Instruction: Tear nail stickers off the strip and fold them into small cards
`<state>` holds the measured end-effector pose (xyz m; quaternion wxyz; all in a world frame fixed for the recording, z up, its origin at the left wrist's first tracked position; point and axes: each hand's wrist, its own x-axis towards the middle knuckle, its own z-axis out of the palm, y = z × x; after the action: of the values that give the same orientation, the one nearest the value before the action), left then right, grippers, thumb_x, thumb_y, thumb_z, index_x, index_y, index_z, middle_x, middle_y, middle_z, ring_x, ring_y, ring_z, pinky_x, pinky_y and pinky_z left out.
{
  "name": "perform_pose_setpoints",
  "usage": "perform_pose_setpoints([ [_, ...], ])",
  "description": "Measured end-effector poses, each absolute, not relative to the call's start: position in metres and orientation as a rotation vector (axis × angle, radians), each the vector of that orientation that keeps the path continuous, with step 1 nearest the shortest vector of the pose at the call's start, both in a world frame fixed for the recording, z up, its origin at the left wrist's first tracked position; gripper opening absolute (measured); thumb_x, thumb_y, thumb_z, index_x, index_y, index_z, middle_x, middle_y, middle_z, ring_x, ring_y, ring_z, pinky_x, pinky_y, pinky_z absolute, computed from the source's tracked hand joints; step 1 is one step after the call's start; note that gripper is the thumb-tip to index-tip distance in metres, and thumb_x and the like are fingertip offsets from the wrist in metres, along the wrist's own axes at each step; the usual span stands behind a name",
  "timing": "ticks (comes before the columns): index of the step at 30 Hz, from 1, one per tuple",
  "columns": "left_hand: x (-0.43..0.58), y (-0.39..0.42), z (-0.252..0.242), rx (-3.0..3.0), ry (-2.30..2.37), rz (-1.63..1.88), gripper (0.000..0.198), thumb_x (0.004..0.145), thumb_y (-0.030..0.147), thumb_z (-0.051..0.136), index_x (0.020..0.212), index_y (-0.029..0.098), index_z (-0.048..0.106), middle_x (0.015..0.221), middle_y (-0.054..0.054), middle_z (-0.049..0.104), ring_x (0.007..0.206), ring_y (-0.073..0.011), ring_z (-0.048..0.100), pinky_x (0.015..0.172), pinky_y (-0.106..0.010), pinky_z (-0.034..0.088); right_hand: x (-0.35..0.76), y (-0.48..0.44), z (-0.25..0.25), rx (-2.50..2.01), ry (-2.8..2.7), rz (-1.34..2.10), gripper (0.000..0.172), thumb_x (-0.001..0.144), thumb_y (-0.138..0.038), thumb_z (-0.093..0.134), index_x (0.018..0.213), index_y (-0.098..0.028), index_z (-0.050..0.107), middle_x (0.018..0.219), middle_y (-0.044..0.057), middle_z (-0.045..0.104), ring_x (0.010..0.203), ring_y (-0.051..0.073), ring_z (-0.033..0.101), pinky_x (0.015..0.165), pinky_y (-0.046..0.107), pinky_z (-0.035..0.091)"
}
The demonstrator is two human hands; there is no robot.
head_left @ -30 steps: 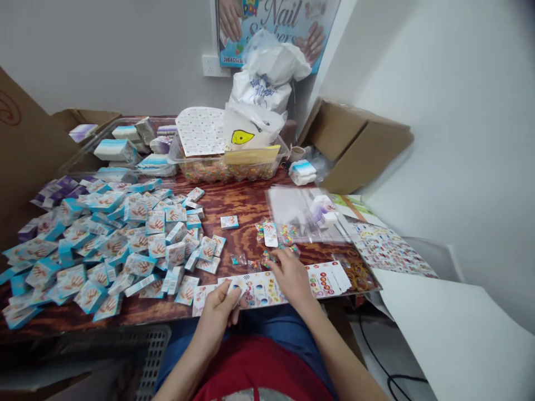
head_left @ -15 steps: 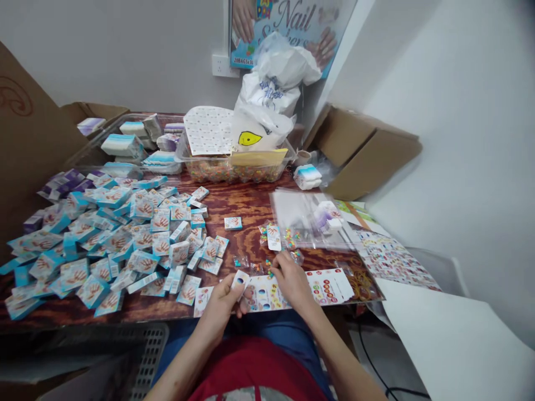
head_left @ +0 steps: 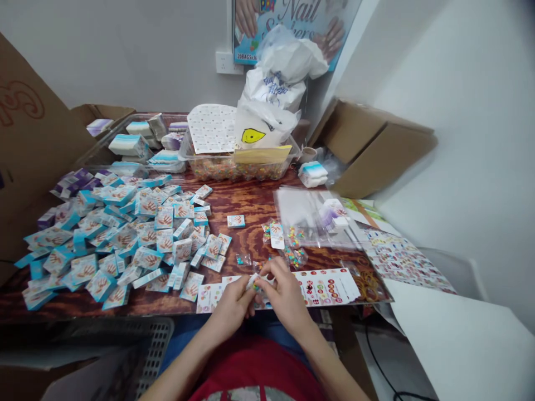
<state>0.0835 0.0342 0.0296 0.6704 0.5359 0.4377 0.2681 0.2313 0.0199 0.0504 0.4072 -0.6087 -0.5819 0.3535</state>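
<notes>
At the table's front edge, my left hand (head_left: 234,298) is closed on a small white card (head_left: 253,280). My right hand (head_left: 283,287) meets it there, its fingers pinching a tiny packet with green and yellow bits (head_left: 256,285) against the card. Beneath both hands lie printed sticker sheets (head_left: 326,287). Just beyond my fingers are small bags of colourful pieces (head_left: 295,256), with a white card (head_left: 277,236) lying among them. One small blue and white box (head_left: 236,221) rests apart, farther back.
A large heap of small boxes (head_left: 146,256) covers the left. Behind stand a clear tub of colourful packets (head_left: 213,168) and white plastic bags (head_left: 271,89). Plastic sleeves (head_left: 298,214), rubber bands (head_left: 368,284) and a cardboard box (head_left: 371,147) are on the right.
My right hand has come back from the small bags to my left hand, bringing a tiny packet to the card. The view has shifted slightly.
</notes>
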Motion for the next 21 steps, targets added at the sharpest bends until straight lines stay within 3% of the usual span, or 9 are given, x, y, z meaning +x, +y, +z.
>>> perform_pose_setpoints([
  [3,0.08,0.032,0.031,1.296,0.943,0.494,0.026,0.09,0.041,0.05,0.083,0.017,0.056,0.067,0.002,0.06,0.045,-0.0082,0.049,0.043,-0.019,0.037,0.241,0.02,0.049,-1.47,-1.513,1.105,0.012,0.076,-0.017,0.062,0.088,-0.021,0.064,0.089,0.002,0.06,0.085,0.019,0.056,0.073,0.029,0.043],
  [6,0.078,0.03,0.037,1.288,0.898,0.416,0.03,0.092,0.044,0.046,0.094,0.016,0.058,0.07,0.0,0.063,0.048,-0.0105,0.054,0.045,-0.02,0.041,0.258,0.025,0.051,-1.381,-1.496,1.344,0.007,0.079,-0.021,0.06,0.074,-0.019,0.063,0.072,-0.001,0.06,0.073,0.017,0.056,0.068,0.027,0.042],
  [8,0.077,0.032,0.042,1.336,0.945,0.462,0.034,0.093,0.043,0.046,0.111,0.017,0.057,0.084,-0.005,0.069,0.064,-0.0154,0.064,0.056,-0.024,0.049,0.271,0.034,0.053,-1.399,-1.349,1.301,0.009,0.078,-0.026,0.063,0.073,-0.019,0.063,0.07,-0.001,0.061,0.07,0.017,0.056,0.066,0.027,0.042],
  [10,0.077,0.04,0.046,1.497,1.049,0.58,0.036,0.095,0.038,0.045,0.125,0.02,0.052,0.107,-0.009,0.069,0.09,-0.0205,0.067,0.075,-0.03,0.053,0.283,0.046,0.055,-1.418,-1.175,1.151,0.013,0.075,-0.032,0.068,0.073,-0.019,0.063,0.082,0.002,0.066,0.078,0.018,0.059,0.069,0.028,0.044],
  [13,0.086,0.068,0.049,1.928,1.122,0.636,0.031,0.095,0.026,0.043,0.122,0.02,0.057,0.12,-0.01,0.065,0.111,-0.0236,0.06,0.096,-0.038,0.047,0.298,0.064,0.06,-1.366,-0.967,1.033,0.021,0.07,-0.037,0.075,0.074,-0.019,0.064,0.101,0.004,0.07,0.089,0.02,0.061,0.077,0.03,0.047],
  [15,0.101,0.095,0.048,2.259,1.077,0.519,0.031,0.093,0.014,0.04,0.116,0.018,0.061,0.118,-0.011,0.065,0.113,-0.0243,0.058,0.097,-0.039,0.046,0.307,0.07,0.064,-1.295,-0.808,1.049,0.027,0.066,-0.04,0.08,0.078,-0.02,0.065,0.094,0.003,0.071,0.08,0.017,0.063,0.074,0.029,0.049],
  [19,0.14,0.146,0.042,2.573,0.934,0.31,0.069,0.075,0.0,0.052,0.14,0.019,0.042,0.153,-0.014,0.033,0.14,-0.0322,0.03,0.107,-0.049,0.037,0.323,0.063,0.064,-1.204,-0.579,1.04,0.036,0.058,-0.04,0.087,0.078,-0.021,0.063,0.073,-0.003,0.068,0.061,0.013,0.061,0.061,0.025,0.051],
  [21,0.154,0.159,0.037,2.632,0.864,0.19,0.074,0.072,0.003,0.057,0.142,0.019,0.04,0.156,-0.015,0.029,0.141,-0.0363,0.027,0.106,-0.054,0.035,0.331,0.054,0.059,-1.219,-0.581,1.071,0.038,0.057,-0.04,0.087,0.078,-0.021,0.062,0.071,-0.003,0.068,0.06,0.014,0.062,0.06,0.026,0.052],
])
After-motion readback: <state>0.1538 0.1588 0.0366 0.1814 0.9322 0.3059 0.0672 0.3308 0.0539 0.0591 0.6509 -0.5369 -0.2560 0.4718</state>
